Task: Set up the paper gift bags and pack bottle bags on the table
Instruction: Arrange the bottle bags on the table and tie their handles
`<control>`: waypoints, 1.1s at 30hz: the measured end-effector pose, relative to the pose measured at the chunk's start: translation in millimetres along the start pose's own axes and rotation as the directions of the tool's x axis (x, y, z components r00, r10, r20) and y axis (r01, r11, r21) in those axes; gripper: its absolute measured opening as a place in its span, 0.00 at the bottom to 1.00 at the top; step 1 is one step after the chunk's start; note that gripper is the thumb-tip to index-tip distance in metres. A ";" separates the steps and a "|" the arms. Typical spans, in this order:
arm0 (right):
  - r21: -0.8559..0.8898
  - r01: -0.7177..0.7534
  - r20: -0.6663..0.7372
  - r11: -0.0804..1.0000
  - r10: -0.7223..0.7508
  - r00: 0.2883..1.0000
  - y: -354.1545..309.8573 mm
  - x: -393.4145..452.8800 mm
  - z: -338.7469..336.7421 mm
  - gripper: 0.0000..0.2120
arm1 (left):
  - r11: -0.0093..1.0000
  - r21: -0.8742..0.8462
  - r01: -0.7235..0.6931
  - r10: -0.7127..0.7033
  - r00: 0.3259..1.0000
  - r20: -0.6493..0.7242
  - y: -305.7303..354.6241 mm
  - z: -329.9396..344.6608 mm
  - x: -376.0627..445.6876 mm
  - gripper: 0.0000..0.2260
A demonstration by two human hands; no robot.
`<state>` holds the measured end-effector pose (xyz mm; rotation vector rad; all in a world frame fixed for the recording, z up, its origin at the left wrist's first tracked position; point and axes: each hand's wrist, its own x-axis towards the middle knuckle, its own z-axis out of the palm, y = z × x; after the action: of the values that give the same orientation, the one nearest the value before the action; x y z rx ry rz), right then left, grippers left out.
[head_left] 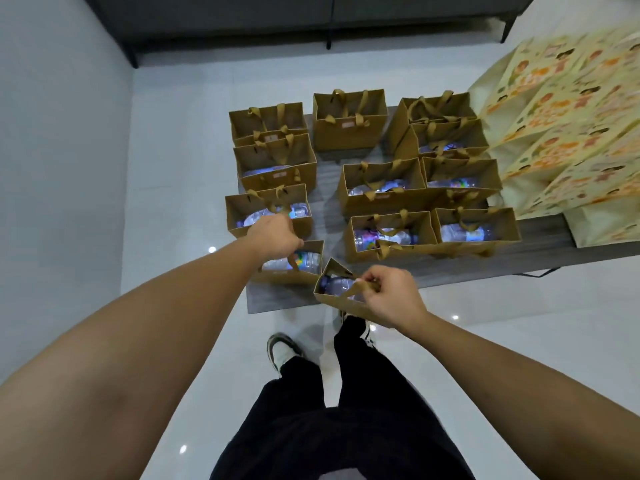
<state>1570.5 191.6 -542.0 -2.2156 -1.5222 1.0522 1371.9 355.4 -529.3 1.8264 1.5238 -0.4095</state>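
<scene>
Several brown paper gift bags with ribbon handles stand on a low grey table (pixel 540 244), most holding a plastic water bottle. My left hand (pixel 273 237) grips the handles of the front-left bag (pixel 294 273), which holds a bottle (pixel 304 262). My right hand (pixel 391 294) pinches the ribbon handle of a tilted bag (pixel 337 301) at the table's front edge, partly past the edge. A bottle (pixel 334 284) lies inside it.
A stack of flat yellow cartoon-print bags (pixel 568 133) covers the table's right end. A dark grey sofa (pixel 277 19) stands behind on the glossy white floor. My legs and shoes (pixel 282 351) are just in front of the table.
</scene>
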 end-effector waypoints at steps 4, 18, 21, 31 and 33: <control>-0.051 0.038 -0.011 0.998 -0.039 0.999 -25.4 7.8 -39.0 0.08 | 0.996 -0.047 -0.070 0.068 0.997 -0.028 23.5 -36.6 -4.6 0.15; -0.038 0.241 -0.358 0.970 -0.238 0.903 -127.0 59.3 -173.7 0.06 | 0.953 -0.060 -0.296 0.277 0.936 -0.219 85.6 -129.0 -14.1 0.11; 0.065 0.281 -0.388 0.957 -0.235 0.891 -138.9 87.8 -195.2 0.06 | 0.948 -0.088 -0.305 0.272 0.923 -0.274 97.8 -141.8 -3.3 0.13; 0.110 0.353 -0.318 0.929 -0.304 0.898 -138.2 209.8 -243.5 0.07 | 0.968 -0.160 -0.191 0.141 0.949 -0.282 146.8 -181.3 72.3 0.17; 0.080 0.363 -0.247 0.928 -0.335 0.909 -130.6 229.9 -244.3 0.06 | 0.974 -0.153 -0.168 0.124 0.957 -0.262 154.8 -184.1 89.3 0.15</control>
<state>1689.5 495.9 -390.8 -1.8148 -1.6193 0.7301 1505.2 539.1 -409.6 1.8900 1.5228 0.0284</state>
